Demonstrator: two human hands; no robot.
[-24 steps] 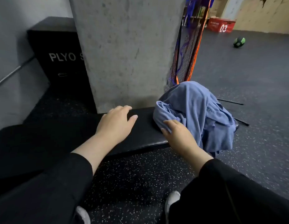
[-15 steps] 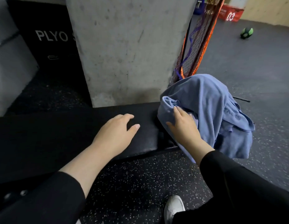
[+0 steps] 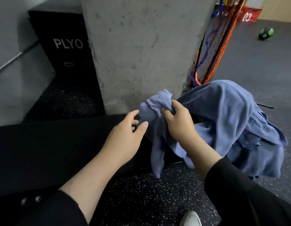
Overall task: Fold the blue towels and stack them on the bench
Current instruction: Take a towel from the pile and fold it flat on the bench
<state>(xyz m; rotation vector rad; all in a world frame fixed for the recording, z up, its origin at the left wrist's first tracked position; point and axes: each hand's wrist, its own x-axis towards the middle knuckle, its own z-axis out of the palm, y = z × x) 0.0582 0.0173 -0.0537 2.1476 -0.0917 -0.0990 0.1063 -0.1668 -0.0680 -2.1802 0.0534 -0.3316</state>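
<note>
At the right end of the black tabletop (image 3: 60,144) my right hand (image 3: 179,126) holds a bunched blue towel (image 3: 155,128), fingers curled round the gathered cloth so the grip is closed on it. That towel sits raised off the padding, its top puffing above my knuckles and two loose tails hanging down past the front edge of the tabletop toward the speckled floor (image 3: 149,193). My left hand (image 3: 126,137) is just beside it on the left, fingers spread and relaxed, thumb tip touching or nearly touching the cloth; I cannot tell which, and this grip holds nothing. Right of the held towel, the pile of blue towels (image 3: 231,121) is heaped on the tabletop's end and drapes over it. Behind stands a concrete pillar (image 3: 141,46), with a black plyo box (image 3: 63,46) to its left and an orange net (image 3: 213,51) to its right. Far off on the floor lies a green ball (image 3: 265,33).
</note>
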